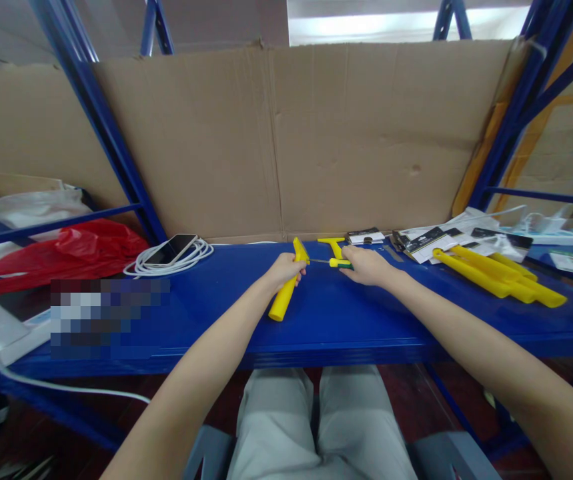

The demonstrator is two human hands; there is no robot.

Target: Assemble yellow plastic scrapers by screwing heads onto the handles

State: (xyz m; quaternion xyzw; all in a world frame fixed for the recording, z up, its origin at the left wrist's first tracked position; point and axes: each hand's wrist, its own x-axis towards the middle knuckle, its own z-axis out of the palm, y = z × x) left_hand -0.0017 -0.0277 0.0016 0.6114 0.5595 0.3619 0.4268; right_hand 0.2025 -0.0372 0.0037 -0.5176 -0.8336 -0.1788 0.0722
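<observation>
My left hand (286, 268) is closed around a yellow scraper-like tool (282, 303), its thick handle slanting down toward me and its narrower head pointing away. In my right hand (365, 265) is a screwdriver (339, 263) with a yellow and green handle. Its thin shaft points left and reaches the head of the yellow tool; whether the tip sits in a screw is too small to tell. Just behind my right hand lies a separate yellow T-shaped piece (335, 245), partly hidden by the hand.
Several yellow handles (496, 273) lie right on the blue shelf (356, 327), beside black-and-white packets (429, 243). A small packet (365, 236) rests against the cardboard back (276, 147). Leftward are a phone (172, 251), a coiled white cable (199, 252) and a red bag (91, 247).
</observation>
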